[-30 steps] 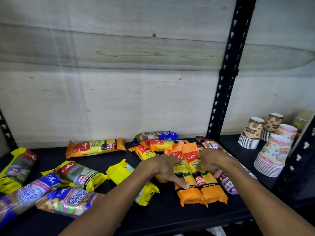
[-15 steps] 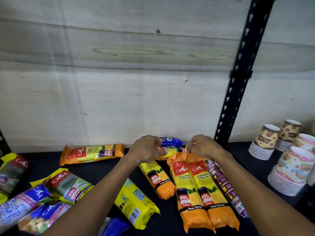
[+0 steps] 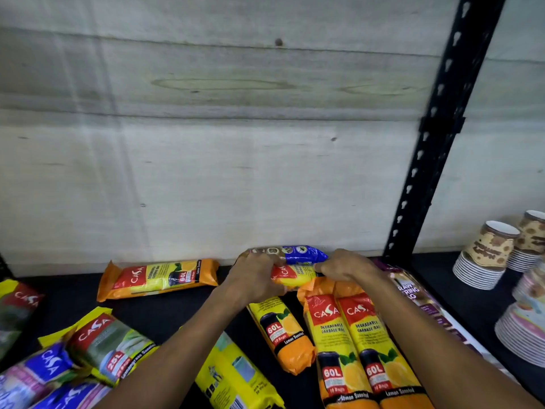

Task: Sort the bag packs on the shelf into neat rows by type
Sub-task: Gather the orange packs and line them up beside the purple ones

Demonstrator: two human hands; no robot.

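Observation:
My left hand [image 3: 256, 278] and my right hand [image 3: 343, 266] grip the two ends of an orange 60L pack [image 3: 294, 274] lying crosswise near the back of the black shelf [image 3: 165, 314]. Behind it lies a blue pack [image 3: 298, 252]. In front, two orange 60L packs [image 3: 361, 346] lie side by side lengthwise, with a third [image 3: 284, 332] to their left. Another orange pack [image 3: 159, 278] lies crosswise at the back left. A yellow pack [image 3: 236, 376] sits under my left forearm. A green-and-yellow 25L pack [image 3: 109, 346] and blue-purple packs [image 3: 44, 376] lie at the front left.
A purple drawstring-bag pack [image 3: 418, 296] lies along the right of the orange row. A black slotted upright [image 3: 439, 137] stands behind it. Stacks of paper cups [image 3: 486, 255] fill the neighbouring shelf on the right. A pale wooden board [image 3: 206, 143] closes the back.
Both hands left the two lengthwise orange packs, reached to the back of the shelf and took hold of the crosswise orange pack. The view moved closer.

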